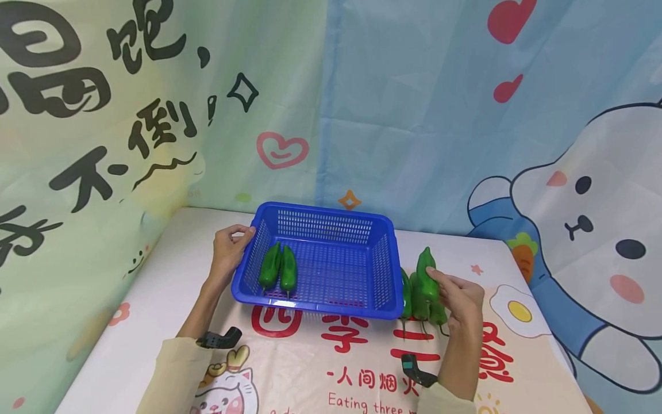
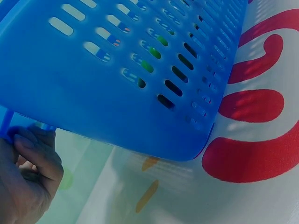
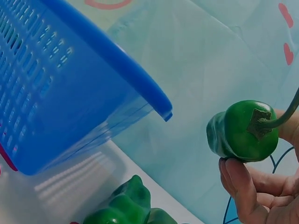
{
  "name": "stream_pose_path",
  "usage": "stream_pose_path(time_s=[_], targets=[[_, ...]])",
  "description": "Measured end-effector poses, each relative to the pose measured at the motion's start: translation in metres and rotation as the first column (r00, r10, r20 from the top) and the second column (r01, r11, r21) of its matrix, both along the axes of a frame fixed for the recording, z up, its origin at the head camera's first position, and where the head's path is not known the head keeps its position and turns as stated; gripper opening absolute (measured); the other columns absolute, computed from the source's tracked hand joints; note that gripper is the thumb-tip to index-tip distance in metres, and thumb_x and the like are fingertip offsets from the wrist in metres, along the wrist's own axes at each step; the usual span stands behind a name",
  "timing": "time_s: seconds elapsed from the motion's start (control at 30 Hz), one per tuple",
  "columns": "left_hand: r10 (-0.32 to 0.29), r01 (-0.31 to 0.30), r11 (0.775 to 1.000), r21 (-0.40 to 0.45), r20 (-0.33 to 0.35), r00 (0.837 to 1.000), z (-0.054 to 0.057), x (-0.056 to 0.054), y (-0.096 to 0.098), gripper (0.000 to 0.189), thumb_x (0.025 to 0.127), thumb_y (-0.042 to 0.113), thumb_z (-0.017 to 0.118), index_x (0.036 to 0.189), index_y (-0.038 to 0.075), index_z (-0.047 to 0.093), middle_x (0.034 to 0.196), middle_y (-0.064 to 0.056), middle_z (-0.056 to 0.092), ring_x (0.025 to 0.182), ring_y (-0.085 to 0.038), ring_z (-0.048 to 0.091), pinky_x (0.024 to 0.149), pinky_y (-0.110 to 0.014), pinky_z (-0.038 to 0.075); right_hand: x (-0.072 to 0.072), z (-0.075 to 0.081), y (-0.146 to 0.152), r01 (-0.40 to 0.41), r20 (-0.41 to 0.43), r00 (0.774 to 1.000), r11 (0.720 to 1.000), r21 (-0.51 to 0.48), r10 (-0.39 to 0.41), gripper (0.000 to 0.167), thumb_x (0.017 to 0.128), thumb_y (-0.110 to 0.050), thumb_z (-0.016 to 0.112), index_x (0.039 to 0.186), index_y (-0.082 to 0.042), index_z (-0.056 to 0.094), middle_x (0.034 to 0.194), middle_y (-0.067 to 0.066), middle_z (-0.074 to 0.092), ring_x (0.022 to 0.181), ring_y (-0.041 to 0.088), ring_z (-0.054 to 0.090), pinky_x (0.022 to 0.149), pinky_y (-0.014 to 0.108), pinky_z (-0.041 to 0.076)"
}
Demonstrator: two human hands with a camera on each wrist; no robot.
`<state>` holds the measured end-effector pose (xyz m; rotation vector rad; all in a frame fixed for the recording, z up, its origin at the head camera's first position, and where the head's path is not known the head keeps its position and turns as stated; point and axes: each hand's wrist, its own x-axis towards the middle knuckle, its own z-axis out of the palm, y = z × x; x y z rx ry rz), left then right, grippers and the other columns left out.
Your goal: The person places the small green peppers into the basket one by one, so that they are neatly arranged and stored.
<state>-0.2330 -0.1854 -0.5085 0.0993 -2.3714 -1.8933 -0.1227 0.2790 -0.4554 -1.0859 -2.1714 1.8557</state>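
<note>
A blue plastic basket (image 1: 331,310) with slotted walls stands on the table, two green peppers (image 1: 279,270) lying inside at its left. My left hand (image 1: 231,247) grips the basket's left rim, fingers curled at the edge in the left wrist view. Just right of the basket, my right hand (image 1: 460,293) pinches a green pepper (image 3: 250,130) between thumb and fingers. In the right wrist view that pepper is raised, its stem end facing the camera. Below it, more green peppers (image 3: 124,205) lie on the table beside the basket, partly hidden by the basket and the held pepper.
A printed cloth (image 1: 372,356) with red characters covers the table. Behind the table hangs a curtain (image 1: 414,115) with cartoon drawings, close to the basket's far side. A small camera is strapped to each wrist.
</note>
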Motion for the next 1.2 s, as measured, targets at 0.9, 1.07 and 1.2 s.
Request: stream_pose_path(time_s=[0.9,1.07,1.2], targets=[[-0.007,0.006,1.0,0.027,0.005,1.0,0.001,0.0,0.0,0.042,0.111,0.029,0.067,0.121,-0.012,0.069,0.087,-0.023,0.081,0.055,-0.006,0.072,0.052,-0.023,0.06,-0.007,0.007,-0.024,-0.104,0.008,0.995,0.994,0.02,0.104,0.074,0.096,-0.05,0.083,0.145,0.004,0.066,0.14,0.02,0.069,0.101,0.016,0.069,0.097,0.029,0.057],[-0.002,0.002,1.0,0.027,0.007,1.0,-0.001,-0.001,0.0,0.041,0.111,0.028,0.067,0.12,-0.012,0.068,0.083,-0.017,0.081,0.055,-0.005,0.072,0.052,-0.023,0.06,-0.008,0.01,-0.026,-0.117,-0.017,0.993,0.993,0.018,0.118,0.071,0.095,-0.045,0.085,0.141,0.006,0.068,0.114,0.006,0.075,0.084,0.008,0.07,0.079,0.019,0.059],[-0.002,0.002,1.0,0.025,0.009,1.0,-0.001,-0.002,-0.001,0.041,0.111,0.028,0.067,0.121,-0.012,0.068,0.082,-0.016,0.082,0.055,-0.005,0.072,0.052,-0.023,0.06,-0.009,0.012,-0.03,-0.117,-0.026,0.993,0.993,0.017,0.118,0.068,0.095,-0.044,0.085,0.139,0.006,0.07,0.106,0.002,0.075,0.087,0.013,0.068,0.082,0.022,0.06]])
